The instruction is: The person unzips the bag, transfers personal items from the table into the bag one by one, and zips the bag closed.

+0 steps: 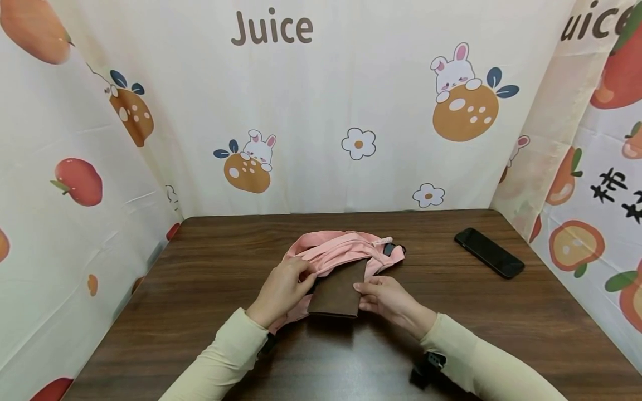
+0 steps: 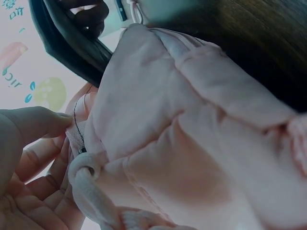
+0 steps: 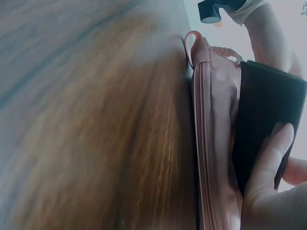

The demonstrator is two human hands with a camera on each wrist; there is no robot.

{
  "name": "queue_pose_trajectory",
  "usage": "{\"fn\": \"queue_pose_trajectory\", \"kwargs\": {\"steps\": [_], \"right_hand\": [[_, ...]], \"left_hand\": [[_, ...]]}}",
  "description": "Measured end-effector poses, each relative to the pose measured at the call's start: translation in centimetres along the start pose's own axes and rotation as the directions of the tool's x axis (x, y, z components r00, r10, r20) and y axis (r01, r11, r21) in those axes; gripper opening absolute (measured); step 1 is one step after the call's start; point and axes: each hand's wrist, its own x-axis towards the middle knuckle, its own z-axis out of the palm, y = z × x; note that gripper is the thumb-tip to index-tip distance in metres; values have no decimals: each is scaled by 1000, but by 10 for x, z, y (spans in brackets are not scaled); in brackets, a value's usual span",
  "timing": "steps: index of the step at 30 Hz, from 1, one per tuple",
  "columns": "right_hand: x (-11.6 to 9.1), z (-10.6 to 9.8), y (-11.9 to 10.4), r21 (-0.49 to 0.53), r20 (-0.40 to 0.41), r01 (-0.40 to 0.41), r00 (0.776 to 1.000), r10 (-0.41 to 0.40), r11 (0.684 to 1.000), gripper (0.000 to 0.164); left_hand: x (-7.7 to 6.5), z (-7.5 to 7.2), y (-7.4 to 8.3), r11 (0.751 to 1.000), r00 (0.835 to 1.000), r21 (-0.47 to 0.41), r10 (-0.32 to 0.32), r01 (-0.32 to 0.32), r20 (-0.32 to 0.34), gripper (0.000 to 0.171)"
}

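A pink fabric bag point(image 1: 333, 248) with a zip and a cord lies crumpled on the table. My left hand point(image 1: 285, 288) pinches the zipped edge of the bag's opening between thumb and fingers, plain in the left wrist view on the pink cloth point(image 2: 153, 96). A flat dark brown wallet point(image 1: 338, 291) overlaps the near side of the bag, its far end hidden behind the pink fabric. With thumb on one face and fingers behind, my right hand point(image 1: 390, 305) holds the wallet by its right edge. In the right wrist view, the wallet point(image 3: 266, 105) stands beside the bag's side point(image 3: 218, 110).
A black phone point(image 1: 489, 253) lies at the right rear of the brown wooden table point(image 1: 225, 250). Printed curtains point(image 1: 321, 100) hang along the back and both sides. A black buckle point(image 1: 391, 249) shows at the bag's right end.
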Motion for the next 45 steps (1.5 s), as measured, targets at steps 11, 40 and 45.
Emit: {"fn": "queue_pose_trajectory", "kwargs": {"steps": [11, 40, 45], "right_hand": [[11, 9, -3, 64, -140, 39, 990, -30, 997, 12], [17, 19, -4, 32, -63, 64, 996, -62, 997, 25], [26, 28, -2, 71, -87, 78, 994, -71, 994, 25]], "left_hand": [[0, 0, 1, 1000, 1000, 8, 8, -8, -5, 19], [0, 1, 1, 1000, 1000, -6, 18, -18, -14, 11], [1, 2, 5, 1000, 1000, -24, 15, -15, -1, 11]]}}
